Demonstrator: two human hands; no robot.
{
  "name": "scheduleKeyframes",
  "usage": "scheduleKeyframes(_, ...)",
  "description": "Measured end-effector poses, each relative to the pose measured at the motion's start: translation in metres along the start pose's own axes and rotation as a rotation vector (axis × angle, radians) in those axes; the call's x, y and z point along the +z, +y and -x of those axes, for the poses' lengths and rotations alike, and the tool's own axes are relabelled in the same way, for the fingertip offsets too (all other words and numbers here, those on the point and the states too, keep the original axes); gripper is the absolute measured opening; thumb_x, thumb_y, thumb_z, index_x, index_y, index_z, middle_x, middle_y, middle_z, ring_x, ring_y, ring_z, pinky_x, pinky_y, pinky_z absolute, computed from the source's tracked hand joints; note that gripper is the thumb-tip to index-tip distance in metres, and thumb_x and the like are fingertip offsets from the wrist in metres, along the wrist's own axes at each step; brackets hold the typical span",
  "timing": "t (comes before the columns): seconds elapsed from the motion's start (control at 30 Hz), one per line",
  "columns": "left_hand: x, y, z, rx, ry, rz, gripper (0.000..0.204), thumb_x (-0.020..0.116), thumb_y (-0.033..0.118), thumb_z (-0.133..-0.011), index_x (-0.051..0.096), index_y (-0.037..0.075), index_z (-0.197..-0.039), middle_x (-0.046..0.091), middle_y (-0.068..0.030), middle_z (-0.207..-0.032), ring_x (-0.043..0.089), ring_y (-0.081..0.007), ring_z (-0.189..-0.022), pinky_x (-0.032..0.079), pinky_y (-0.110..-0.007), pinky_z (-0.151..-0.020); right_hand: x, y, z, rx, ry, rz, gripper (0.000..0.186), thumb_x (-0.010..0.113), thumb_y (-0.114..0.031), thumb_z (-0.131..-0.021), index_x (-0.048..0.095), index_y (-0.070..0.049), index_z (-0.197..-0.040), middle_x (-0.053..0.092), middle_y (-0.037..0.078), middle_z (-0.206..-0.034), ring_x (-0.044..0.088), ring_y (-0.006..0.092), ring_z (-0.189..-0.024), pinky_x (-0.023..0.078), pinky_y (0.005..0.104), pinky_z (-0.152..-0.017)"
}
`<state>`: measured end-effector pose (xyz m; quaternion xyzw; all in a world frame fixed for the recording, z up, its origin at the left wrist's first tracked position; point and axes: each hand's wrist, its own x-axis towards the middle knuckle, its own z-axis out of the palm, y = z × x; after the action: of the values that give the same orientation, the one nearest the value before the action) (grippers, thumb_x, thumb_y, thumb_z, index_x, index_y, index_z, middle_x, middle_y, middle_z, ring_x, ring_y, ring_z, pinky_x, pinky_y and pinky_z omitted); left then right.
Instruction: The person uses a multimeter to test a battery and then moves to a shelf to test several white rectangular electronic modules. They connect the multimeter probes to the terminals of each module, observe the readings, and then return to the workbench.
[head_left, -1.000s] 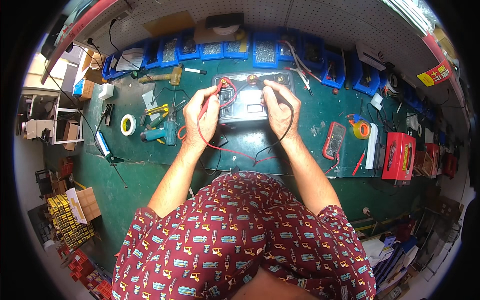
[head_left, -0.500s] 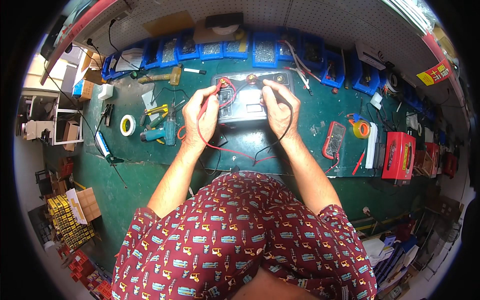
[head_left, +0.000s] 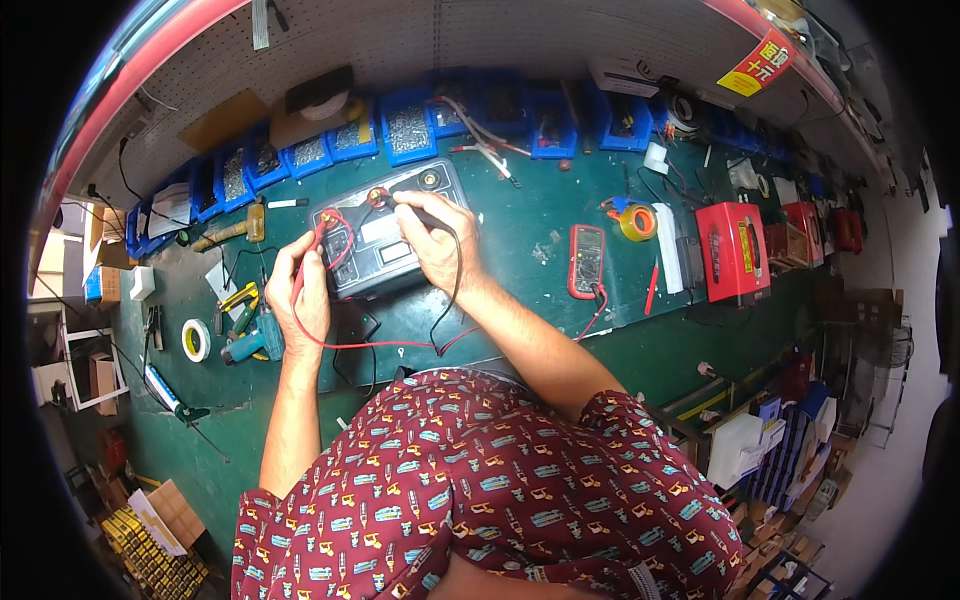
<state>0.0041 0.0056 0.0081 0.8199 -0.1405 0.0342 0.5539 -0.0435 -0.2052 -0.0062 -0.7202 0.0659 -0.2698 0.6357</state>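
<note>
A black box [head_left: 447, 187] with brass terminals and a pale label lies tilted on the green bench. My left hand [head_left: 303, 300] is closed round a red test probe [head_left: 320, 234], its upper end by the box's left terminal [head_left: 328, 217]. Closed on a black test probe, my right hand [head_left: 440, 240] is over the box, fingertips near the middle terminal [head_left: 377, 196]; its fingers mostly hide the probe. A red lead [head_left: 370, 346] and a black lead [head_left: 449, 308] hang from the hands. Right of them lies a red multimeter [head_left: 586, 262] with leads at its lower end.
Blue bins [head_left: 408, 132] of small parts line the back. Left lie a mallet [head_left: 254, 223], a teal power tool [head_left: 255, 342] and a tape roll [head_left: 196, 340]. At the right are orange tape [head_left: 637, 222], a red pen [head_left: 652, 288] and a red metal box [head_left: 730, 252].
The view has swung to the right, so the bench things appear farther left and turned. Both hands keep their probes at the box, with little movement relative to it.
</note>
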Motion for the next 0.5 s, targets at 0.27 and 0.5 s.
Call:
scheduleKeyframes(0.27,0.0006,0.0026,-0.0004,-0.002,0.015,0.013,0.027,0.055,0.005,-0.099,0.065,-0.008,-0.121,0.072,-0.0157,-0.109,0.068,-0.0180,-0.101,0.053,-0.031,-0.091,0.0019,0.0026,-0.0007,-0.094,0.035,0.042,0.017,0.069,-0.007,-0.093,0.072,-0.001,-0.109,0.070,0.008,-0.082,0.066,0.0117,-0.069,0.052,0.0266,-0.061)
scheduleKeyframes(0.5,-0.0003,0.0006,-0.0001,0.011,0.014,0.003,0.027,0.055,0.005,-0.099,0.064,-0.008,-0.121,0.072,-0.0167,-0.109,0.068,-0.0184,-0.101,0.053,-0.031,-0.092,0.0000,0.0001,0.0010,-0.012,-0.004,0.013,0.017,0.069,-0.007,-0.091,0.070,0.001,-0.105,0.072,0.018,-0.094,0.071,0.0297,-0.084,0.055,0.0355,-0.074)
